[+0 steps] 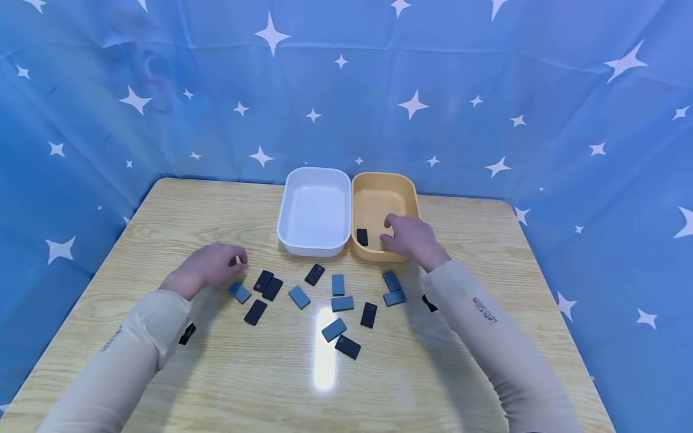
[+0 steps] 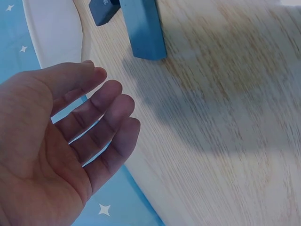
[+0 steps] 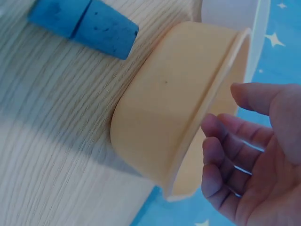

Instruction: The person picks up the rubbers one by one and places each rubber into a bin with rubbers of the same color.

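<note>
Currently, right hand [image 1: 409, 236]: over the near right part of the tan bin [image 1: 384, 198], loosely bent, thumb apart from fingertips, gripping nothing.
Dark block [image 1: 362, 237]: inside the tan bin, beside its left wall, toward the front.
White bin [image 1: 316, 210]: left of the tan bin, rims meeting or nearly so.
Left hand [image 1: 213, 264]: above the worktop [image 1: 227, 385], relaxed and slightly parted, holding nothing, just beside a blue block [image 1: 239, 292].
Loose blocks: dark and blue mixed, in front of both bins; one blue pair [image 1: 394, 297] touching.
Edges: bins near the back edge, by the starry curtain [image 1: 325, 78]; loose blocks well inside both side edges.
Open room: wide wood either side of the bins, and nearer than the frontmost dark block [image 1: 348, 346].
</note>
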Motion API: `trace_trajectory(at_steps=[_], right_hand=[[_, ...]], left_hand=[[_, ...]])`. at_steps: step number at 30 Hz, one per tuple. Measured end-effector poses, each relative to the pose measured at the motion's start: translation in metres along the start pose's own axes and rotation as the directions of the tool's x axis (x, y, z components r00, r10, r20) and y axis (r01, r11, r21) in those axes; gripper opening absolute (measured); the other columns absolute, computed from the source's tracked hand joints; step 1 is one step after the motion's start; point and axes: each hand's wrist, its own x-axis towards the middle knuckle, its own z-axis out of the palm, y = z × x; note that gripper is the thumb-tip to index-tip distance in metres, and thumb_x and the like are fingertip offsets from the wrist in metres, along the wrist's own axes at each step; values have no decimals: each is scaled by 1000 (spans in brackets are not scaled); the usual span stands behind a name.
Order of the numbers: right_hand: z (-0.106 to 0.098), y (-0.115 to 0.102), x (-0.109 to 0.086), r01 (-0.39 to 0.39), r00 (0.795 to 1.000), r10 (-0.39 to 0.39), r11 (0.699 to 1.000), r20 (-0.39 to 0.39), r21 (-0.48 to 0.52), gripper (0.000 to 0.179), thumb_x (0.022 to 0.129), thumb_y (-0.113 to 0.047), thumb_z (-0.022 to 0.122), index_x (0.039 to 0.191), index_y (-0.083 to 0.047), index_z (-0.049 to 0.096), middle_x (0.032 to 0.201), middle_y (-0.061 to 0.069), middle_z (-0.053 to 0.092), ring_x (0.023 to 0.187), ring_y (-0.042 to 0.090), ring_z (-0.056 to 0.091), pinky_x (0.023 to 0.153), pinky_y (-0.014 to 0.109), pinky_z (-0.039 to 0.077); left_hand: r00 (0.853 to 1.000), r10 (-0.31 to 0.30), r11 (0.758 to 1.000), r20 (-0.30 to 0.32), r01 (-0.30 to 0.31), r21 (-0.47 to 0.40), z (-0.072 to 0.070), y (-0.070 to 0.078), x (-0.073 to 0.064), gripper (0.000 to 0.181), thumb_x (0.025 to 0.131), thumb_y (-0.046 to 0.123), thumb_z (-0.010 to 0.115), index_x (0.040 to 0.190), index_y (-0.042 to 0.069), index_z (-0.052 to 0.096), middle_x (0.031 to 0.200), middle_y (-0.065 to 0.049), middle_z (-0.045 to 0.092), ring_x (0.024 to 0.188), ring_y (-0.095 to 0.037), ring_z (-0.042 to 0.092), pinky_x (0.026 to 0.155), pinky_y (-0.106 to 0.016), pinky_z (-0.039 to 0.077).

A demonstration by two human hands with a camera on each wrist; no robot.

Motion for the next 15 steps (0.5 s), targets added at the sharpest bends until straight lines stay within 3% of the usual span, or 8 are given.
trace_trajectory(at_steps=[15], right_hand=[[-5, 19, -38, 68, 997, -66, 997, -51, 35, 39, 95, -33, 61, 123, -6, 57, 85, 7, 66, 68, 18, 59, 62, 33, 47]], left_hand=[[999, -1, 998, 51, -3, 67, -2, 7, -6, 18, 96, 21, 58, 105, 11, 69, 96, -5, 69, 74, -15, 55, 68, -34, 45]])
